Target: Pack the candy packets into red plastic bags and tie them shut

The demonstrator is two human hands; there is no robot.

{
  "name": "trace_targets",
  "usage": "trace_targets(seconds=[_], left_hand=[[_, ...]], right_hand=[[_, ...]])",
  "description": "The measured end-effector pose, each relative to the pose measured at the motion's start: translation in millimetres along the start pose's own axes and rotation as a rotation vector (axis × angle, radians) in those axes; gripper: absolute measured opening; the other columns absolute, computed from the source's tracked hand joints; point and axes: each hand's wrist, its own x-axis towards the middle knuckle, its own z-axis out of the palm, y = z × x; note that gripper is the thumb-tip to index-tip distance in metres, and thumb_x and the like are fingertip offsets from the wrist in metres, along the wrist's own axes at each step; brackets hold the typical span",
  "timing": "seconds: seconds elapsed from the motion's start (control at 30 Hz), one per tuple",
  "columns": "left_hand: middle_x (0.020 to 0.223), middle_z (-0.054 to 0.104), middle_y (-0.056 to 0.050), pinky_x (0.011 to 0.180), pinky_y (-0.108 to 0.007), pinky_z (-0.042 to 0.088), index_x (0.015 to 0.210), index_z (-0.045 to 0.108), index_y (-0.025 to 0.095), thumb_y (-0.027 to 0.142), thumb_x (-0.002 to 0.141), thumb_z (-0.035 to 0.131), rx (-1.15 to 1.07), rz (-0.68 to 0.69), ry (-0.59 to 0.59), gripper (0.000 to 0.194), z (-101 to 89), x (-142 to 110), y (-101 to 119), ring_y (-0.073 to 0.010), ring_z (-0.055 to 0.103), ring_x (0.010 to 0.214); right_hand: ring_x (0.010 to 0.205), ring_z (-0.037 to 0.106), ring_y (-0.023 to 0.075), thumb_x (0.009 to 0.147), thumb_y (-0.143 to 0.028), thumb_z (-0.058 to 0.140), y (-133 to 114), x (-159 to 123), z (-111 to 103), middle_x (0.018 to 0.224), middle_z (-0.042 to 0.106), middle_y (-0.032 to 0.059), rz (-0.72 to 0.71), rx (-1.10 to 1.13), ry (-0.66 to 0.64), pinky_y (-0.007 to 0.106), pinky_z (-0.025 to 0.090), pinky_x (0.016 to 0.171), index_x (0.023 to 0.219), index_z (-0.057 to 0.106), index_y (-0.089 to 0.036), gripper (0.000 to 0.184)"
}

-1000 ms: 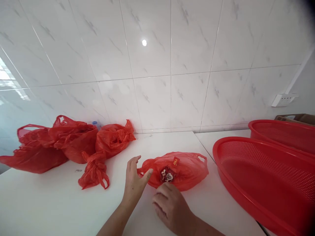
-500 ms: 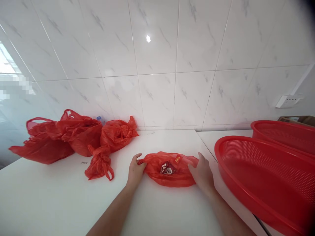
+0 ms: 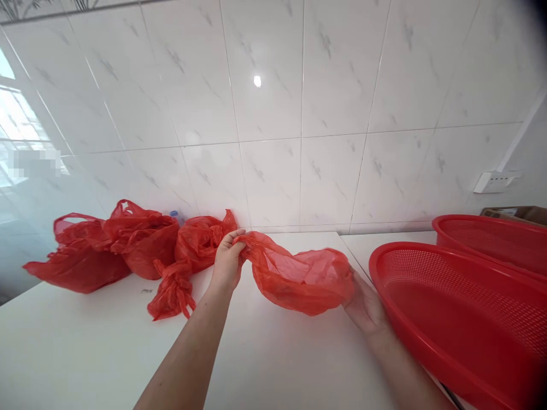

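Note:
A thin red plastic bag [image 3: 305, 290] is stretched between my hands over the white table, its mouth gaping upward. My left hand [image 3: 228, 259] pinches the gathered left end between thumb and fingers, raised higher than the rest. At the opposite end, my right hand [image 3: 364, 304] holds the bag's side from the right, with its fingertips hidden by the plastic. The bag's front wall hides whatever lies inside. Just left of my left hand sit a knotted red bag [image 3: 205, 242] and a smaller tied red bag [image 3: 171, 293].
Two fuller red bags [image 3: 143, 245] stand at the left, with a blue bottle cap [image 3: 174, 214] behind them. Large red plastic baskets [image 3: 410, 322] occupy the right side, close to my right forearm. A cardboard box [image 3: 519, 213] and a wall socket [image 3: 496, 181] are farther back.
Both hands have lifted the bag, its left end highest. My right hand has moved lower around its side. The dark red printed packets seen inside before are now hidden.

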Motion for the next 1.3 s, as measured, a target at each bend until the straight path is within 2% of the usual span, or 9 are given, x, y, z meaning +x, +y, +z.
trace_targets(seconds=[0.13, 0.27, 0.37, 0.43, 0.6, 0.77, 1.0, 1.13, 1.3], left_hand=[[0.131, 0.047, -0.01, 0.083, -0.034, 0.046, 0.122, 0.048, 0.026, 0.037, 0.079, 0.06, 0.114, -0.092, -0.268, 0.046, -20.6, -15.3, 9.0, -0.0222, 0.054, 0.106], [0.148, 0.025, -0.011, 0.1, -0.044, 0.034, 0.137, 0.031, 0.03, 0.055, 0.075, 0.06, 0.25, -0.131, -0.387, 0.073, -72.4, -26.4, -2.4, -0.0304, 0.029, 0.132], [0.152, 0.015, -0.01, 0.104, -0.051, 0.026, 0.142, 0.021, 0.034, 0.067, 0.066, 0.06, 0.278, -0.283, -0.58, 0.092, -110.5, -31.3, -18.8, -0.0327, 0.013, 0.138], [0.152, 0.015, -0.01, 0.106, -0.054, 0.021, 0.142, 0.023, 0.033, 0.06, 0.063, 0.069, 0.378, -0.344, -0.624, 0.096, -119.4, -33.5, -30.9, -0.034, 0.011, 0.138], [0.135, 0.047, -0.014, 0.1, -0.048, 0.035, 0.128, 0.048, 0.023, 0.038, 0.066, 0.075, 0.325, -0.28, -0.541, 0.069, -72.6, -36.1, -58.2, -0.0334, 0.038, 0.127], [0.105, 0.066, -0.014, 0.088, -0.039, 0.046, 0.099, 0.064, 0.015, 0.033, 0.066, 0.076, 0.037, -0.394, -0.418, 0.039, -21.5, -35.5, -86.6, -0.0289, 0.06, 0.101], [0.1, 0.067, -0.013, 0.083, -0.039, 0.051, 0.102, 0.061, 0.015, 0.044, 0.076, 0.063, -0.255, -0.576, -0.092, 0.038, -24.7, -36.3, -113.9, -0.0269, 0.064, 0.094], [0.096, 0.067, -0.014, 0.081, -0.04, 0.051, 0.105, 0.06, 0.015, 0.054, 0.077, 0.057, -0.213, -0.65, -0.106, 0.048, -31.7, -37.6, -112.3, -0.0282, 0.064, 0.094], [0.097, 0.066, -0.013, 0.082, -0.04, 0.05, 0.104, 0.061, 0.016, 0.058, 0.079, 0.052, -0.271, -0.756, -0.207, 0.05, -25.1, -45.6, -105.5, -0.0281, 0.063, 0.096]], right_hand=[[0.112, 0.053, 0.0196, 0.081, -0.053, 0.053, 9.3, 4.9, -12.3, 0.129, 0.052, 0.0026, 0.009, 0.084, 0.005, 0.036, 0.048, 0.089, 0.115, 0.055, -0.032, 0.041], [0.121, 0.046, 0.023, 0.075, -0.062, 0.056, 16.4, 5.2, -8.5, 0.135, 0.046, 0.0058, -0.022, -0.095, -0.104, 0.041, 0.042, 0.096, 0.125, 0.047, -0.032, 0.059], [0.117, 0.048, 0.0286, 0.065, -0.057, 0.07, 19.4, 1.7, 5.7, 0.128, 0.052, 0.0114, -0.029, -0.286, -0.277, 0.042, 0.045, 0.089, 0.123, 0.05, -0.027, 0.069], [0.109, 0.053, 0.0312, 0.058, -0.052, 0.076, 24.3, 0.0, 16.5, 0.118, 0.058, 0.0131, 0.006, -0.388, -0.342, 0.041, 0.049, 0.078, 0.119, 0.054, -0.024, 0.07], [0.1, 0.058, 0.0305, 0.057, -0.045, 0.078, 38.9, -2.2, 33.0, 0.108, 0.063, 0.0112, 0.02, -0.385, -0.241, 0.04, 0.049, 0.076, 0.111, 0.06, -0.023, 0.061], [0.096, 0.06, 0.0264, 0.07, -0.047, 0.068, 35.6, -2.9, 19.9, 0.104, 0.065, 0.009, 0.159, -0.271, -0.059, 0.038, 0.049, 0.077, 0.105, 0.062, -0.022, 0.043], [0.085, 0.06, 0.0207, 0.077, -0.048, 0.059, 26.5, 6.7, -4.1, 0.095, 0.066, 0.0055, 0.146, -0.063, 0.076, 0.029, 0.049, 0.067, 0.092, 0.065, -0.022, 0.03], [0.098, 0.058, 0.023, 0.077, -0.044, 0.06, 23.8, 7.5, -5.7, 0.109, 0.063, 0.0064, 0.114, -0.017, -0.013, 0.035, 0.048, 0.079, 0.104, 0.063, -0.024, 0.034], [0.099, 0.058, 0.0234, 0.077, -0.048, 0.058, 19.9, 8.7, -8.9, 0.108, 0.064, 0.0045, 0.109, -0.023, 0.05, 0.037, 0.047, 0.082, 0.103, 0.063, -0.026, 0.034]])
